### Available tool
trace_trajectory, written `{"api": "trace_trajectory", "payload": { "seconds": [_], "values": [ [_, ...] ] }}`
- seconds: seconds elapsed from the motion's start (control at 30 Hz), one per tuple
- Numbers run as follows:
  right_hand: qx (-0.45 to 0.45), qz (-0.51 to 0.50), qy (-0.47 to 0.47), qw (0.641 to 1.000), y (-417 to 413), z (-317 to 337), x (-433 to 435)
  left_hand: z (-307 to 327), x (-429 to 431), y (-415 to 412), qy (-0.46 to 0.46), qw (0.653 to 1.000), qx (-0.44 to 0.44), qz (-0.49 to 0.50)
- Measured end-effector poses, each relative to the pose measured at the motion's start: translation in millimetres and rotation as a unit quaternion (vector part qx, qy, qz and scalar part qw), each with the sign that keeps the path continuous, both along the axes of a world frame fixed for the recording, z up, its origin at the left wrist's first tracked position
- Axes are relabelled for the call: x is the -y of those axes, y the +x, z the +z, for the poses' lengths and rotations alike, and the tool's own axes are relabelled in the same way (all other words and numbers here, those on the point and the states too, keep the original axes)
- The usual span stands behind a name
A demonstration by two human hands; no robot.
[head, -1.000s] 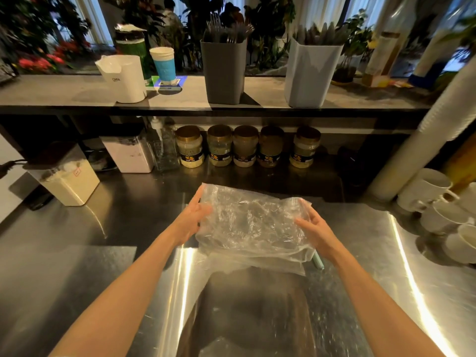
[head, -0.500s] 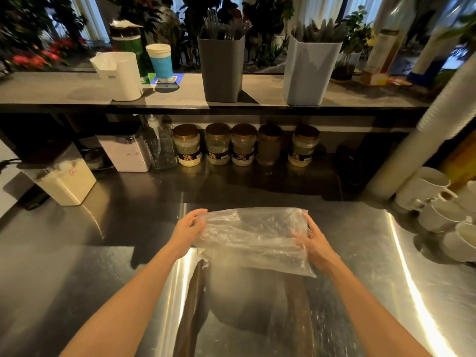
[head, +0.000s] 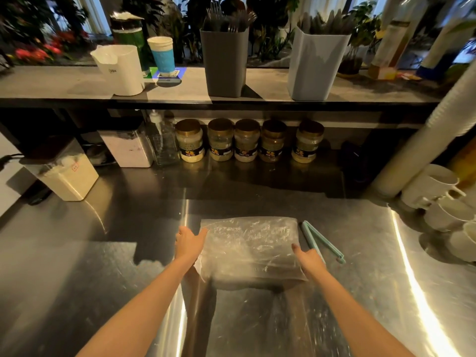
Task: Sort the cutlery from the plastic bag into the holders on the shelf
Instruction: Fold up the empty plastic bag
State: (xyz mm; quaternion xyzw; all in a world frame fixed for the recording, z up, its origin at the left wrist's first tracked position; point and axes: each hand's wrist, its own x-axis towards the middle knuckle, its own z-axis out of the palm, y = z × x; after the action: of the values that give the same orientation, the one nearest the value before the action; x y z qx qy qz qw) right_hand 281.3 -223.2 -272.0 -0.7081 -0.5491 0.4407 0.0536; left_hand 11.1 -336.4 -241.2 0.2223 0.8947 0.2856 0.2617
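A clear plastic bag (head: 248, 247) lies folded flat on the steel counter (head: 103, 253), with no cutlery visible in it. My left hand (head: 189, 243) rests at its left edge with fingers fairly straight. My right hand (head: 309, 258) touches its right edge, a finger extended onto the plastic. On the shelf (head: 51, 83) stand a dark grey holder (head: 223, 63) with forks and spoons and a pale blue-grey holder (head: 315, 67) with knife-like cutlery.
A mint-green bag clip (head: 322, 240) lies just right of the bag. White mugs (head: 438, 197) crowd the right edge beside a tall stack of white cups (head: 425, 130). Several jars (head: 244, 140), a pump bottle and white containers (head: 67, 176) line the back under the shelf.
The bag was held up between both hands, then folded and lowered flat onto the counter. Both hands have loosened their grip and now rest at its edges. The clip is now uncovered.
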Motion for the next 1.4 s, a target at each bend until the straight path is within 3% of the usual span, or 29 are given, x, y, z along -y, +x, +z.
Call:
{"api": "trace_trajectory", "payload": {
  "seconds": [0.1, 0.27, 0.37, 0.43, 0.53, 0.67, 0.73, 0.8, 0.87, 0.97, 1.03, 1.13, 1.27, 1.4],
  "values": [
    [0.000, -0.001, -0.040, 0.999, -8, -5, -1, 6, 0, 4, -0.090, 0.994, 0.040, -0.044],
    [-0.104, -0.083, -0.074, 0.988, -15, -6, 0, 3, -2, 2, -0.009, 0.975, 0.219, 0.037],
    [-0.195, -0.180, -0.140, 0.954, -10, -9, -4, 7, 2, -3, 0.051, 0.928, 0.361, 0.071],
    [-0.245, -0.229, -0.174, 0.926, -4, -11, -8, 3, 5, -5, 0.051, 0.923, 0.378, 0.057],
    [-0.233, -0.210, -0.188, 0.931, 0, -4, -9, -6, 11, -1, 0.026, 0.932, 0.357, 0.061],
    [-0.096, -0.042, -0.074, 0.992, -2, 1, -2, -14, 15, 0, -0.060, 0.963, 0.261, 0.026],
    [0.015, 0.060, -0.040, 0.997, -7, 5, -2, -8, 15, -1, -0.124, 0.971, 0.203, -0.035],
    [0.100, 0.144, -0.062, 0.983, -12, 13, -5, 5, 13, -1, -0.198, 0.967, 0.110, -0.117],
    [0.143, 0.179, -0.070, 0.971, -18, 28, -6, 14, 4, 1, -0.237, 0.957, -0.039, -0.160],
    [0.153, 0.209, 0.036, 0.965, -32, 45, -7, 31, -13, 11, -0.154, 0.946, -0.201, -0.201],
    [0.130, 0.252, 0.136, 0.949, -44, 48, -9, 31, -28, 16, -0.093, 0.916, -0.268, -0.283],
    [0.154, 0.346, 0.159, 0.912, -61, 41, -9, 14, -45, 22, -0.106, 0.876, -0.262, -0.392],
    [0.213, 0.424, 0.070, 0.877, -68, 14, 7, -19, -43, 31, -0.215, 0.818, -0.218, -0.487],
    [0.204, 0.457, 0.040, 0.865, -57, -12, 25, -47, -26, 35, -0.248, 0.812, -0.179, -0.498]
  ]
}}
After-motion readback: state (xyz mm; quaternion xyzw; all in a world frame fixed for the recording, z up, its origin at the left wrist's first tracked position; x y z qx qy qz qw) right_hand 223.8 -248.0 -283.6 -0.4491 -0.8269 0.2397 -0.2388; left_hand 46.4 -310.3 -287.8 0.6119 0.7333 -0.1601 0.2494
